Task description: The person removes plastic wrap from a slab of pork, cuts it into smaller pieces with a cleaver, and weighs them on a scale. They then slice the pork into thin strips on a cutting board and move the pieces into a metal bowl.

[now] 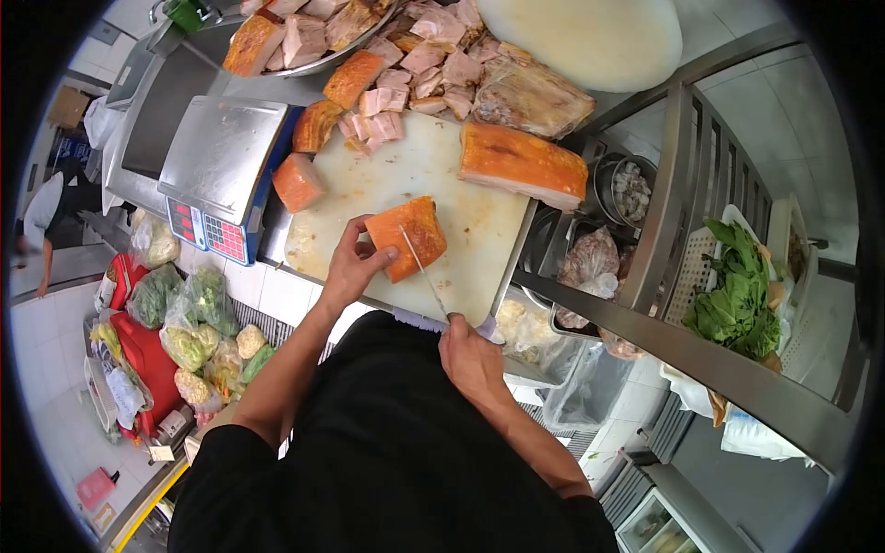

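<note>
A block of roast pork (419,221) with orange-brown skin lies on the white cutting board (369,198). My left hand (352,263) grips its left side, thumb on the skin and fingers around the edge. In my right hand (471,355), closed round the handle, is a knife (428,275); its blade runs across the skin of the block, tip toward the far side. A longer slab of roast pork (524,161) sits at the board's right. Cut pork chunks (376,115) are heaped along the far side, beside a smaller skin-on piece (297,182).
Left of the board stands a digital scale (226,152), with a sink (175,111) behind it. A metal bowl (318,60) of pork is at the back. To the right, a metal rack (636,276) borders the work area. Bagged vegetables (198,309) lie lower left.
</note>
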Tool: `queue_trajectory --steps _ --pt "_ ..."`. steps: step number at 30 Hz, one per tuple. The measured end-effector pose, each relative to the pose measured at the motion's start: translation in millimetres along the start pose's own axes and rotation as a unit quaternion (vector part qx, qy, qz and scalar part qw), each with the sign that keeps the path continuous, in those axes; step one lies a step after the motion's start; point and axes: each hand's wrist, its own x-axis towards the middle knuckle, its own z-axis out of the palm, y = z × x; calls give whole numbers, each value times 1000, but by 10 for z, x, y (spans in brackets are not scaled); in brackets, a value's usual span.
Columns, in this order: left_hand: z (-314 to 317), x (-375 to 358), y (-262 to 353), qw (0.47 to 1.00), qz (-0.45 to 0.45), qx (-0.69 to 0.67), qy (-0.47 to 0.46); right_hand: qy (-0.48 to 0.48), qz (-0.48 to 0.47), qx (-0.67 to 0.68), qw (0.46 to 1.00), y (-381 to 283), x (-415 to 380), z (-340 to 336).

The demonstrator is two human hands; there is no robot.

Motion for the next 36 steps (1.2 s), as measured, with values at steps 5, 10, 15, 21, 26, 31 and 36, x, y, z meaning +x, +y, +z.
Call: queue_trajectory --steps 5,10,15,21,26,31,36 --pt "26 -11 29 1000 -1 -7 1 -18 5 4 1000 1 9 14" --pt "18 -17 5 1000 -3 9 4 -30 13 21 999 33 7 19" --pt "45 -47 38 1000 5 20 20 -32 17 41 998 66 18 -6" --pt "46 -27 100 983 58 167 50 -46 28 46 998 12 55 -137" --pt "251 115 -15 962 183 167 118 -35 26 29 999 -77 137 -268" --pt "412 129 -29 952 192 166 169 -56 24 -25 998 -196 207 -478" --pt "384 109 -2 937 222 211 168 -80 25 -84 993 -345 274 -635"
